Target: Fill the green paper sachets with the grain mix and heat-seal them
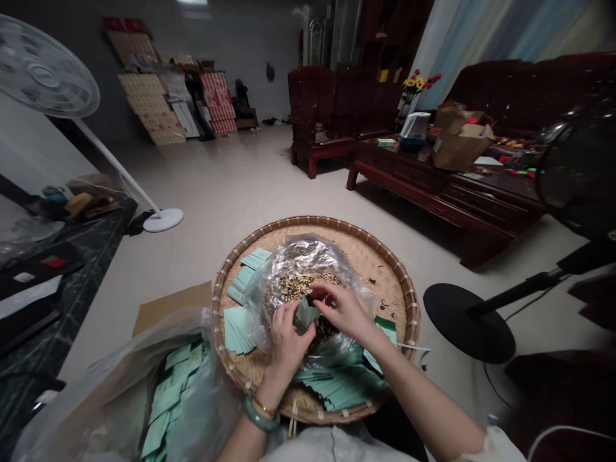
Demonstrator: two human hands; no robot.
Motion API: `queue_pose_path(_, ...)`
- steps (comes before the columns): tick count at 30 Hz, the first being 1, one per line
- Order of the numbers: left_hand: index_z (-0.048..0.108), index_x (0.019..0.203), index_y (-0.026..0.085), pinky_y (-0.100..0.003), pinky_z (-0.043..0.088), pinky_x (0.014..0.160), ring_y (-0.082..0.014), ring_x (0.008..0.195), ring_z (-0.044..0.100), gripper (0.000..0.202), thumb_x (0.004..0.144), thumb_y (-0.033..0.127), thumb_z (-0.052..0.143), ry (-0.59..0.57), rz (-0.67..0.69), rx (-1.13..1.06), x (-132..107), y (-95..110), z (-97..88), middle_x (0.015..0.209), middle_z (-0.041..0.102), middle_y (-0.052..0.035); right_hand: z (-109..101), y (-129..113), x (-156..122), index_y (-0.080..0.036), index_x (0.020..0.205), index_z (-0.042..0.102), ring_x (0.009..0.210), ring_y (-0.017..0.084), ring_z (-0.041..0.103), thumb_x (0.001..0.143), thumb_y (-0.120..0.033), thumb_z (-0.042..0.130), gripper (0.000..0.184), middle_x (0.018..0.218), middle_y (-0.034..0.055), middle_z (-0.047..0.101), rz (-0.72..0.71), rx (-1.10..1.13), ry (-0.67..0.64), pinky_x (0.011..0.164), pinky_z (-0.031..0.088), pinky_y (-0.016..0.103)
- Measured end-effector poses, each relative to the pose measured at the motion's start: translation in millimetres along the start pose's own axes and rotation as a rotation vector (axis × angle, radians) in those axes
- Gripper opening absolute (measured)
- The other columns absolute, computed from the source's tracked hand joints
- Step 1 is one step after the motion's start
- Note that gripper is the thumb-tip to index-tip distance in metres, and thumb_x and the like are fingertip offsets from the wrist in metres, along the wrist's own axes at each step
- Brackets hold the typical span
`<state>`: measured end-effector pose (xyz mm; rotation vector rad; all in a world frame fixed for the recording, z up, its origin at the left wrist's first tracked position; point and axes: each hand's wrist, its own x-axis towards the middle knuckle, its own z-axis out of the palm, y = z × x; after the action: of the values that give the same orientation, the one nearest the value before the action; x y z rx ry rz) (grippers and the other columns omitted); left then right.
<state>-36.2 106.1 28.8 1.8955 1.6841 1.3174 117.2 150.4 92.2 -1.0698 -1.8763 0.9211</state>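
My left hand (287,340) grips a small pale green paper packet (305,317) over a round woven bamboo tray (315,222). My right hand (339,310) sits just above the packet, its fingertips pinched on some dark dried pieces. Behind both hands, a clear plastic bag (298,269) lies open on the tray, full of speckled brown dried pieces (296,287). More green packets lie in a loose pile (239,330) left of the bag and another pile (337,385) near the tray's front rim. Several more fill a plastic-lined cardboard box (173,391) at lower left.
A white standing fan (45,67) rises at the left beside a dark marble counter (58,301). A black fan base (469,324) stands on the tiled floor to the right. Beyond lies a dark wooden table (433,186) holding paper bags and assorted items.
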Motion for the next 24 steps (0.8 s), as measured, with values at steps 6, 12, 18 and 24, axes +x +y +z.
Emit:
queue_pose_path(6,0.054,0.11,0.02,-0.025,0.053,0.056,-0.0213,0.093,0.057,0.041,0.07,0.013,0.063,0.001,-0.033,-0.052,-0.4,2.5,-0.8,0.1,0.055,-0.0077,-3.5,-13.6,-4.3,-0.024,0.11,0.061,0.097,0.022,0.055,0.087,-0.02,0.049,0.026,0.099,0.007,0.064,-0.074,-0.165,-0.099,0.086,0.046,0.039)
queue_pose_path(12,0.053,0.112,0.019,-0.026,0.055,0.058,-0.0209,0.093,0.058,0.04,0.072,0.018,0.063,0.036,-0.041,-0.047,-2.9,1.8,-3.4,0.102,0.054,-0.0088,-5.4,8.6,0.3,-0.022,0.116,0.055,0.101,0.02,0.057,0.087,-0.016,0.044,0.031,0.112,0.0085,0.06,-0.033,-0.143,0.021,0.085,0.047,0.034)
queue_pose_path(18,0.053,0.112,0.019,-0.027,0.055,0.06,-0.0202,0.09,0.059,0.041,0.073,0.018,0.063,0.027,-0.05,-0.01,-7.2,1.6,-6.9,0.102,0.054,-0.0088,-4.0,49.5,27.0,-0.017,0.107,0.063,0.099,0.022,0.058,0.08,-0.007,0.051,0.032,0.106,0.0109,0.065,0.039,-0.504,-0.114,0.091,0.042,0.036)
queue_pose_path(24,0.054,0.112,0.019,-0.025,0.054,0.057,-0.019,0.087,0.06,0.041,0.072,0.018,0.063,0.04,-0.062,0.01,-8.7,0.0,-8.5,0.102,0.055,-0.0086,9.5,61.9,65.9,-0.013,0.092,0.069,0.092,0.022,0.061,0.075,-0.003,0.052,0.026,0.092,0.0139,0.07,0.146,-0.693,-0.33,0.081,0.041,0.026)
